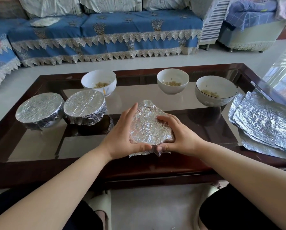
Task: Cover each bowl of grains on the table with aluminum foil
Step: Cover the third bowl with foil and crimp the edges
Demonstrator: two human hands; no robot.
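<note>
Wrapping the third bowl [151,128], just right of the two foil-covered bowls [62,110] on the table [155,171], left hand [122,136] and right hand [178,135] grasp its foil, which next needs crimping under the rim.

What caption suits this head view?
Both hands press foil over a third bowl; three bowls of grains remain uncovered.

On the table [155,170], two foil-covered bowls [61,110] sit left, three open bowls [173,81] behind, foil sheets [263,123] right, and a foil-wrapped item [148,128], probably a bowl, in front.
</note>
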